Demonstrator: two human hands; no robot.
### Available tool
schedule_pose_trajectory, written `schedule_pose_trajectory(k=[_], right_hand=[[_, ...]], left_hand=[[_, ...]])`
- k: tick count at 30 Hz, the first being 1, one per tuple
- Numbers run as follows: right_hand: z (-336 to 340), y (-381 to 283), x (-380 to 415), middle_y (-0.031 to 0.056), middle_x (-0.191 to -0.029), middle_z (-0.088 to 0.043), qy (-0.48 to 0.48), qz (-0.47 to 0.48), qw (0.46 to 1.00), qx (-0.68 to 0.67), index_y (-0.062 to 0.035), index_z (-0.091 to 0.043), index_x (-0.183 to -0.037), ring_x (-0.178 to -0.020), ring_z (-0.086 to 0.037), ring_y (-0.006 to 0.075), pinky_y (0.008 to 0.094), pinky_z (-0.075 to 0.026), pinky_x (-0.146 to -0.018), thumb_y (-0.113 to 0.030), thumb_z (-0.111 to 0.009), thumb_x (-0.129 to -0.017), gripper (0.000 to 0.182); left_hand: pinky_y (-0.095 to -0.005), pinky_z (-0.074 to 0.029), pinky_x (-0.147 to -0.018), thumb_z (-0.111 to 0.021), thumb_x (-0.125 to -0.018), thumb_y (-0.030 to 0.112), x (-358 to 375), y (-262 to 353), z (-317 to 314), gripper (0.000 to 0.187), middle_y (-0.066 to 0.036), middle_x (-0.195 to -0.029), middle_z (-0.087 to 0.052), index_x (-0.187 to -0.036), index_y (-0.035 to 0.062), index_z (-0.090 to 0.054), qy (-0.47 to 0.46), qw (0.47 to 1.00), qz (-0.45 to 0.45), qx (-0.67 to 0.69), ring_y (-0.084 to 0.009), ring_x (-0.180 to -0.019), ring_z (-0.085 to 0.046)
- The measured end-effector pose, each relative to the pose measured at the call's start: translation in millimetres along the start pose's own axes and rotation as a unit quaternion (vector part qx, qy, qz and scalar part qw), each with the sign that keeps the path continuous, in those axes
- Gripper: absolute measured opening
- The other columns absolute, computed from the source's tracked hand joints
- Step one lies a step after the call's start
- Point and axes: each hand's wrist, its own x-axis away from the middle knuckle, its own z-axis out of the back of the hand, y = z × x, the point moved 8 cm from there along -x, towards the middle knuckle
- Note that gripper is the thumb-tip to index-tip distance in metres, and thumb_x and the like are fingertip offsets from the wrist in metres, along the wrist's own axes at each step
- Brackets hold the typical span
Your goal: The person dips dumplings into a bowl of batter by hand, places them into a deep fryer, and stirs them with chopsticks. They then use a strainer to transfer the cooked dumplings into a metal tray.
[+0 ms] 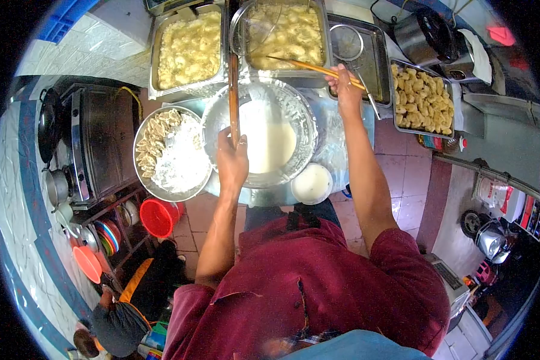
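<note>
My left hand (233,157) is closed round the wooden handle (233,99) of a wire skimmer, whose mesh end reaches the right fryer. Below that hand is a large metal bowl (309,141) of pale batter (276,141). My right hand (346,90) grips long chopsticks (306,63), their tips over the right fryer vat (285,36), where pale pieces sit in bubbling oil. More pieces fill the left fryer vat (189,51). To the left of the batter, a round metal bowl (183,193) holds white flour and coated pieces.
A tray (423,96) of fried pieces stands at the right, beside a dark tray (375,54) with a round strainer (346,42). A small white bowl (311,184) is near my body. A red basin (158,217) and another person (123,324) are at the lower left.
</note>
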Motion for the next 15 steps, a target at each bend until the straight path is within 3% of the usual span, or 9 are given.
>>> schedule_pose_trajectory(k=[6, 12, 15], right_hand=[[12, 17, -14, 0.0105, -0.076, -0.07, 0.079, -0.006, 0.996, -0.033, 0.005, -0.068, -0.103, -0.06, -0.059, 0.011, 0.022, -0.044, -0.055, -0.045, -0.047, -0.104, 0.055], [39, 36, -20, 0.0117, -0.08, -0.068, 0.088, -0.011, 0.989, -0.122, 0.0049, -0.066, -0.101, -0.065, -0.063, 0.0148, 0.0235, -0.046, -0.056, -0.042, -0.047, -0.105, 0.051], [49, 31, -19, 0.011, -0.079, -0.069, 0.09, -0.003, 0.988, -0.126, 0.0047, -0.067, -0.1, -0.065, -0.064, 0.0149, 0.0239, -0.046, -0.057, -0.044, -0.047, -0.105, 0.052]], left_hand=[[-0.0349, -0.047, -0.063, -0.059, -0.096, 0.016, -1, 0, 1, 0.035, -0.012, -0.082, -0.06, -0.123, -0.0049, -0.05, -0.004, 1.0, 0.009, 0.021, -0.018, -0.071, -0.058], [-0.0246, -0.038, -0.044, -0.059, -0.098, 0.012, 2, -3, -8, 0.024, -0.001, -0.074, -0.054, -0.117, 0.0011, -0.05, -0.027, 0.991, 0.049, 0.119, -0.0073, -0.053, -0.047], [-0.025, -0.037, -0.043, -0.058, -0.098, 0.013, 5, -6, -11, 0.021, -0.001, -0.074, -0.054, -0.114, 0.002, -0.05, -0.033, 0.989, 0.053, 0.136, -0.0075, -0.051, -0.047]])
